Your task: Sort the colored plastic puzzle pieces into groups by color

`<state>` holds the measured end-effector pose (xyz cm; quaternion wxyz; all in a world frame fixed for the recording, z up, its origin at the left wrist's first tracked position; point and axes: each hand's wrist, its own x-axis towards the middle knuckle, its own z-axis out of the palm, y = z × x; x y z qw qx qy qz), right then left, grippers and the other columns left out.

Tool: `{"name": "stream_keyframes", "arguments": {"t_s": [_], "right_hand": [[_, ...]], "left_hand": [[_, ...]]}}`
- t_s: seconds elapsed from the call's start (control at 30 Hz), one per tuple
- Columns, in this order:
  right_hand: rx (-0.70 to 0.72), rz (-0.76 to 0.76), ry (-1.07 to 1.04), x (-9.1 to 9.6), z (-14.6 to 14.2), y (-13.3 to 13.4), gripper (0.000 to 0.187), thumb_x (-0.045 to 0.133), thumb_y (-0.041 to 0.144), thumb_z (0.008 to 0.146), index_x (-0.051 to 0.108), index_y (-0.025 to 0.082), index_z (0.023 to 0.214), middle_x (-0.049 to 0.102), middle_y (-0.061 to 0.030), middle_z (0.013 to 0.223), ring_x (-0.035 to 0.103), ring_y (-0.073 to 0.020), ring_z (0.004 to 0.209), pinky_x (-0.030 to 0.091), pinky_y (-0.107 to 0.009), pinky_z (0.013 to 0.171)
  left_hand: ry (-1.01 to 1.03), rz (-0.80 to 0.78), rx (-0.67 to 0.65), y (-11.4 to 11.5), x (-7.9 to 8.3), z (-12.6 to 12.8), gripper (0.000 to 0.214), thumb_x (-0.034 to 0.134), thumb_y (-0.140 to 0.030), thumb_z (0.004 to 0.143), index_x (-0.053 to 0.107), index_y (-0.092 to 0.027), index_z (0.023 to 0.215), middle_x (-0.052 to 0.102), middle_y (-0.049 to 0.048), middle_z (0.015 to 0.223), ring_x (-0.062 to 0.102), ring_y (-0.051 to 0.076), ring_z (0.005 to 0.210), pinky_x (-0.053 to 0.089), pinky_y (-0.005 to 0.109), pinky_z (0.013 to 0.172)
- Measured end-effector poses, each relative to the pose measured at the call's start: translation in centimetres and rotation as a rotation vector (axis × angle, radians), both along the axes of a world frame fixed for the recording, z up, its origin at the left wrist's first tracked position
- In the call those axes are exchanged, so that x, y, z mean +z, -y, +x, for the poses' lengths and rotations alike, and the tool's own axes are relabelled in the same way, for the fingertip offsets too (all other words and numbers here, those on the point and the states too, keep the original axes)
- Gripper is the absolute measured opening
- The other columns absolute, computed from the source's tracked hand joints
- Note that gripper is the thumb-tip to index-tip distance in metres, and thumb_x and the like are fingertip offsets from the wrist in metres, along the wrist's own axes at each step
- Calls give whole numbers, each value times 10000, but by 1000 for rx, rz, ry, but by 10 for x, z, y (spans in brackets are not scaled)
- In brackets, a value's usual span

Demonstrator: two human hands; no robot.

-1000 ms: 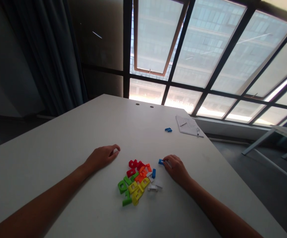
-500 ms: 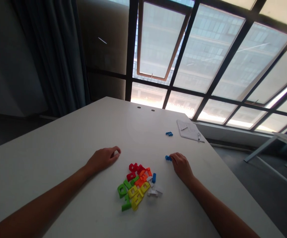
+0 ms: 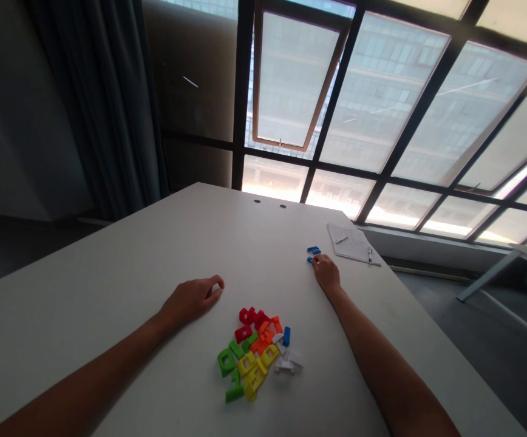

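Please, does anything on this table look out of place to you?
Yes: two blue pieces by the right hand lie away from the colored pile, close to the papers, so they look separated from the rest.

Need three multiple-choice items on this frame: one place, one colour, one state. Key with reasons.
1. Where is the right hand?
A) on top of the pile of coloured plastic pieces
B) just beside the notepad
C) off the table

2. What colour is the piece at its fingertips?
A) red
B) yellow
C) blue

3. How is the left hand?
A) curled, resting on the white table
B) gripping a green piece
C) raised high

1 B: it sits just left of the notepad, well away from the pile.
2 C: the blue piece shows plainly.
3 A: it lies on the table, nothing visible in it.
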<state>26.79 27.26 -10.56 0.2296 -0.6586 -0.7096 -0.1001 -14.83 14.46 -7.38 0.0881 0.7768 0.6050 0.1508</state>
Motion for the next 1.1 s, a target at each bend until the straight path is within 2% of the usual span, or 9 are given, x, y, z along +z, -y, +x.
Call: {"name": "stream_keyframes", "arguments": {"t_s": [0.17,0.33,0.4,0.53,0.7,0.83,0.97,1.1], "right_hand": [[-64,-18,-74,-7,11,-31,255,511,326,996,724,207,1071,706,-86,1051,646,-194,869,427,-284,741],[-88,-10,-99,-14,18,-36,395,441,351,1020,607,165,1327,663,-138,1226,642,-204,896,431,-300,791],[-100,-16,-87,-16,17,-34,376,421,311,1014,633,143,1276,677,-144,1181,639,-208,890,428,-302,800],[-85,-44,-30,-13,12,-27,285,492,250,955,727,160,1088,717,-133,1052,637,-238,940,424,-313,828],[-70,-44,34,-5,-1,-12,300,490,236,952,733,161,1111,704,-165,1094,622,-279,990,434,-369,845],[-28,-52,76,-3,-13,12,266,499,222,950,726,165,1078,696,-159,1111,608,-279,1013,447,-378,859],[80,-69,106,-3,-23,61,263,513,209,953,699,193,1138,693,-127,1163,604,-262,1065,455,-369,918],[399,-60,42,-2,-25,125,286,504,182,965,677,204,1192,687,-119,1210,601,-259,1113,463,-405,982]], "left_hand": [[-2,-4,-10,1,1,0,227,459,-390,953,644,-290,1038,682,-17,765,620,169,686,338,267,625],[5,1,-10,-1,-2,-1,221,467,-385,947,642,-293,1047,681,-21,762,618,169,686,335,268,630],[3,1,-8,-2,-3,-1,230,466,-393,947,646,-293,1049,679,-19,762,616,169,684,337,269,626],[2,5,-8,1,0,-1,244,459,-404,952,652,-294,1053,685,-16,780,619,172,694,347,268,629],[5,0,-13,4,2,-1,252,453,-395,956,660,-296,1058,686,-10,776,629,178,705,357,271,636],[9,-2,-11,3,1,-2,264,453,-400,954,668,-296,1066,693,-5,790,635,181,713,365,275,637],[18,8,-15,3,1,-2,278,440,-405,956,671,-294,1064,688,-6,780,630,179,711,378,274,650],[20,20,-22,4,0,-2,272,443,-400,955,665,-292,1070,694,-5,800,626,178,711,371,275,646]]}}
